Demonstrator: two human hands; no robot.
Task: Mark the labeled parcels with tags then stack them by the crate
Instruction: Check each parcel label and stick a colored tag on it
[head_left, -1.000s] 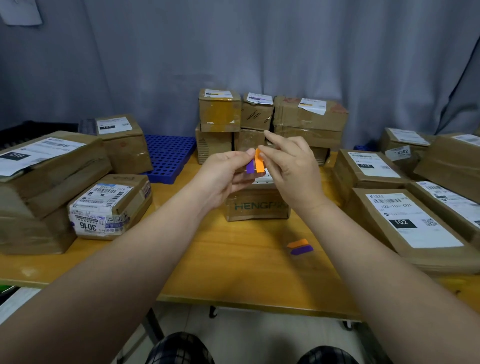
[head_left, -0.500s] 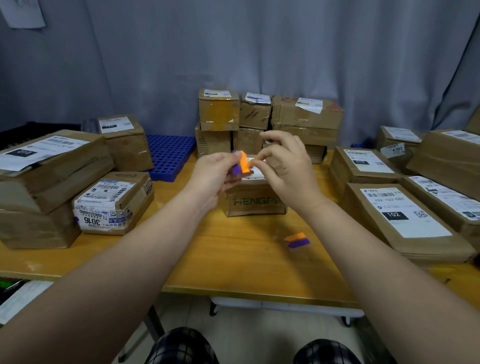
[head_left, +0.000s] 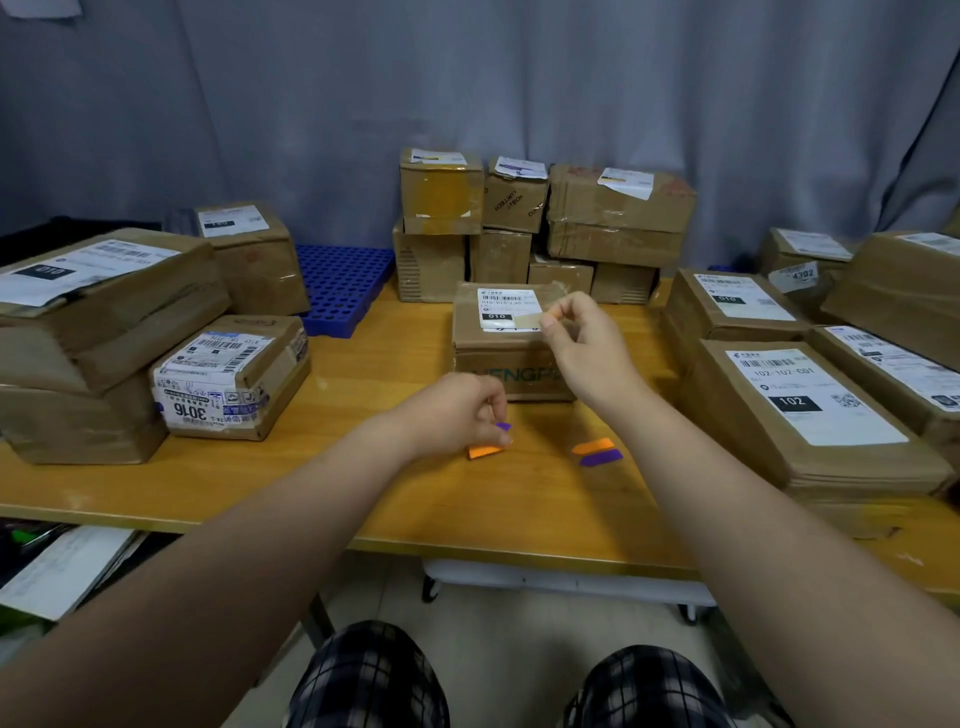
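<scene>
Frame centre: right hand (head_left: 584, 345) pinches a seemingly pale paper tag (head_left: 529, 320) over the brown cardboard parcel (head_left: 501, 364); left hand (head_left: 462, 415) holds orange-and-purple tags (head_left: 485, 451). Best pressed flat, barcode (head_left: 501, 300) uncovered.

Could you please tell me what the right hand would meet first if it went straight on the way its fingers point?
Most likely the white 010 label on top of the brown parcel: the right hand, pinching a pale tag, points at it, though its height above is unclear.
</scene>
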